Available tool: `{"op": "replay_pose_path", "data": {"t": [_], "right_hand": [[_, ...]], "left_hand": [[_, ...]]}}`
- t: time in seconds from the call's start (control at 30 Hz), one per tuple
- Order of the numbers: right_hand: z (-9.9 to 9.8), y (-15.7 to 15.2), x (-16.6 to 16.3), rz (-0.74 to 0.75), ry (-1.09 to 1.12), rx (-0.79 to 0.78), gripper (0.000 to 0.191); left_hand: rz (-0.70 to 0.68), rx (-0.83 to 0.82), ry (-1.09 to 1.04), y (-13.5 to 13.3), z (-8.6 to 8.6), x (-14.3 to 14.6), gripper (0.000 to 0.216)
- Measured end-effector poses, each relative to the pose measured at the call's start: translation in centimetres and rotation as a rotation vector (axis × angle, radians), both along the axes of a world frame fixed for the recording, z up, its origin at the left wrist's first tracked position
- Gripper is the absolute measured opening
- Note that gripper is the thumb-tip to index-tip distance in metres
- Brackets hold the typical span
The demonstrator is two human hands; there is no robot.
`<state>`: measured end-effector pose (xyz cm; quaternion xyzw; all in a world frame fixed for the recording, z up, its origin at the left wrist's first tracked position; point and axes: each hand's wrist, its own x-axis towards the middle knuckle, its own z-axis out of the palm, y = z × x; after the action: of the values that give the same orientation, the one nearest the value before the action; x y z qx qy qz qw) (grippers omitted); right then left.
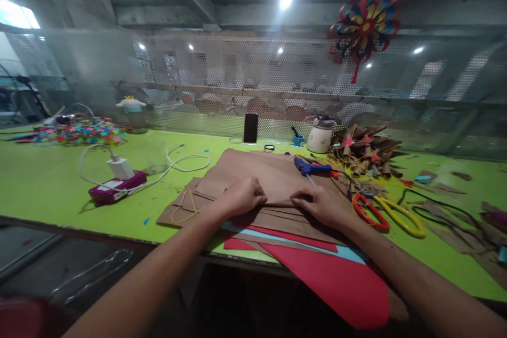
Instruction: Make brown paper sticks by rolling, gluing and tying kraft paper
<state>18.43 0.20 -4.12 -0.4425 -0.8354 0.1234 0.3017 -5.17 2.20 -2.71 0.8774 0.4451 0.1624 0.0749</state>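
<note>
Both my hands rest on a stack of brown paper sheets (253,171) lying on the green table (47,179). My left hand (241,196) has its fingers curled and pinches the near edge of the top brown sheet. A little to the right, my right hand (317,204) grips the same edge with bent fingers. Under the brown sheets lie a red sheet (336,280) that hangs over the table's front edge and a light blue strip (348,254).
A blue glue gun (311,167) and red-and-yellow scissors (386,212) lie right of the paper, beside a pile of brown paper rolls (368,148). A purple power strip (116,186) with white charger and cable lies at the left. A paper pinwheel (364,24) hangs on the mesh screen.
</note>
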Motion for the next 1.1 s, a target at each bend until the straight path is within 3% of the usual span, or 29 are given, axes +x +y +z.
{"op": "replay_pose_path", "data": {"t": [0.37,0.5,0.73,0.93,1.1], "right_hand": [[-0.2,-0.6,-0.1,0.074,-0.041,0.253,0.011],[-0.3,-0.6,0.0,0.152,-0.054,0.194,0.010],[-0.5,0.1,0.2,0.086,0.008,0.087,0.011],[0.2,-0.3,-0.2,0.024,0.112,-0.084,0.041],[0.1,-0.2,0.4,0.011,0.097,-0.028,0.051]], "left_hand": [[0.088,-0.027,-0.013,-0.1,-0.2,0.1,0.022],[0.124,-0.006,-0.013,-0.3,-0.1,0.3,0.018],[0.016,0.156,0.059,-1.4,0.1,0.4,0.024],[-0.027,0.281,0.197,-1.9,-0.1,0.2,0.023],[-0.016,0.299,0.256,-1.9,-0.1,0.6,0.027]]}}
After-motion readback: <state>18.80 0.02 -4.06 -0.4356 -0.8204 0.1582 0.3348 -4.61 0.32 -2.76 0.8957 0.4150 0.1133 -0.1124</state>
